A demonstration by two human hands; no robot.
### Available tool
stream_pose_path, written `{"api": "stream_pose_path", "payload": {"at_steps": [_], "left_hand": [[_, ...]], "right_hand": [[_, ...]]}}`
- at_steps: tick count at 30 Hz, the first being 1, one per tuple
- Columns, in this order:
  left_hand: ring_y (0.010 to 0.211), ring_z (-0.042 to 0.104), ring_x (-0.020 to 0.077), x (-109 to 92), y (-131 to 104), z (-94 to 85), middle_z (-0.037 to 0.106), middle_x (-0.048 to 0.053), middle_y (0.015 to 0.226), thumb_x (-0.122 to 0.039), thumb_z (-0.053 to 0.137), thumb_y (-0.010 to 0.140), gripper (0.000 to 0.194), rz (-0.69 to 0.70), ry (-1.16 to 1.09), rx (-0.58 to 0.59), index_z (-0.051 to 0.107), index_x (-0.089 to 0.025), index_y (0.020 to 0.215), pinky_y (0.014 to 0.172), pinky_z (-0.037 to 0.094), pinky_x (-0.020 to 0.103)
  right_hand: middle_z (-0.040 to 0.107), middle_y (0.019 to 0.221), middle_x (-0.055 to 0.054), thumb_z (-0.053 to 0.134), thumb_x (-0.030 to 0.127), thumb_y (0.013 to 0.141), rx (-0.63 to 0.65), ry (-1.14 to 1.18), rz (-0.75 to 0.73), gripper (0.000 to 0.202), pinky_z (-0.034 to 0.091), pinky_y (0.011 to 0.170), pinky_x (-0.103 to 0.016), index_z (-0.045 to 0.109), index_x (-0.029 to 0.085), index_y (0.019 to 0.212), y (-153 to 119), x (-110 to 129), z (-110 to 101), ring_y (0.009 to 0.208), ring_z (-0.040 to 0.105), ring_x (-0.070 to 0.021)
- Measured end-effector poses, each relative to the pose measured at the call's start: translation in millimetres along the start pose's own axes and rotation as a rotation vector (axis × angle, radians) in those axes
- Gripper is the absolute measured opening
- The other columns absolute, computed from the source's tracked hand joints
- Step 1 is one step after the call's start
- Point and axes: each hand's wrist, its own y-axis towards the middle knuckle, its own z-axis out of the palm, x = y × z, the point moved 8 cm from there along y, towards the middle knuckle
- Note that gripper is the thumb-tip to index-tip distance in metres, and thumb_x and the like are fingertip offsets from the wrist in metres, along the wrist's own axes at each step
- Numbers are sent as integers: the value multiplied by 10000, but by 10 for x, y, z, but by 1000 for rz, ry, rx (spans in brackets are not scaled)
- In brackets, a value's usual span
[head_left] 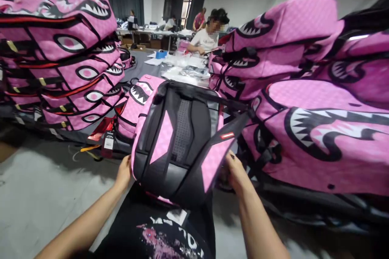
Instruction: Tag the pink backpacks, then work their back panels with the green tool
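A pink and black backpack (184,129) is held up in front of my body, its padded back panel and shoulder straps facing me. My left hand (124,171) grips its lower left side, with the fingertips hidden behind the bag. At the lower right side my right hand (234,166) holds the same backpack, its fingers partly behind the strap. Just left of the held bag, a smaller pink bag (129,115) with a shark mouth print stands near a hanging white tag (108,141).
Stacked pink bags (88,73) rise on the left, and more pink bags (273,60) pile up on the right. Across the grey table (142,66), a person (206,40) in a white shirt works beside clear plastic packaging (185,73). Other people are farther back.
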Motion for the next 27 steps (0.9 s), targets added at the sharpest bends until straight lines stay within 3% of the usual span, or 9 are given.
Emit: {"api": "stream_pose_path", "payload": {"at_steps": [2, 4, 6, 9, 12, 16, 19, 23, 27], "left_hand": [[1126, 625, 268, -38, -65, -66, 652, 146, 1210, -625, 417, 878, 591, 96, 70, -75, 596, -155, 1187, 977, 510, 413], [1329, 475, 253, -451, -138, -21, 507, 143, 1415, -537, 354, 940, 551, 435, 191, -94, 472, -188, 1350, 1129, 371, 429], [1408, 374, 275, -901, -355, 340, 437, 136, 1487, -475, 380, 953, 518, 847, 406, 67, 445, -211, 1394, 1173, 282, 481], [1430, 319, 346, -1046, -809, 1045, 404, 120, 1524, -458, 483, 917, 521, 1172, 765, 401, 492, -242, 1391, 1154, 217, 583], [1407, 330, 384, -977, -1237, 1316, 435, 69, 1510, -526, 534, 867, 585, 1311, 837, 449, 512, -265, 1390, 1116, 221, 600], [1148, 564, 236, -1221, -1633, 1174, 648, -12, 1301, -439, 581, 870, 353, 1514, 572, 452, 670, -289, 1177, 964, 362, 403], [1034, 596, 200, -1573, -1496, 1397, 690, 29, 1215, -354, 560, 901, 313, 1499, 587, 534, 664, -221, 1164, 865, 383, 372], [1140, 557, 216, -1812, -1113, 2200, 629, 77, 1297, -284, 442, 965, 333, 1548, 745, 655, 619, -178, 1226, 927, 387, 361], [1240, 487, 243, -1872, -733, 2908, 588, 76, 1338, -370, 416, 977, 359, 1552, 754, 826, 630, -196, 1207, 1050, 334, 374]], "right_hand": [[654, 719, 2, 723, 471, 748, -15, -12, 108, 610, 285, 368, -167, 558, 182, 1259, -55, -166, -98, 546, 569, -121], [670, 725, 1, 768, 398, 664, -7, -35, 121, 613, 328, 396, -176, 594, 171, 1206, -79, -198, -9, 570, 581, -130], [699, 784, -27, 744, 350, 649, 14, -54, 33, 482, 442, 495, -216, 648, 140, 1072, -86, -78, 166, 635, 610, -144], [711, 813, -41, 693, 296, 666, 14, -64, -82, 288, 506, 644, -263, 679, 133, 904, -180, 191, 229, 710, 627, -158], [681, 703, -17, 706, 285, 649, 14, -129, -99, 189, 501, 599, -267, 680, 147, 775, -411, 351, -130, 638, 600, -157], [660, 634, -20, 793, 331, 572, 5, -214, -20, 238, 519, 542, -317, 683, 176, 714, -651, 204, -711, 582, 590, -185], [637, 584, -13, 803, 393, 549, -61, -230, 8, 310, 512, 519, -346, 702, 197, 767, -544, -70, -766, 532, 568, -190], [688, 682, -33, 782, 387, 560, -116, -248, -22, 285, 531, 607, -375, 707, 225, 782, -303, -318, -636, 610, 616, -216], [721, 800, -75, 726, 453, 664, -494, -337, -39, 377, 541, 616, -381, 705, 202, 945, -673, 25, -1017, 700, 673, -256]]}}
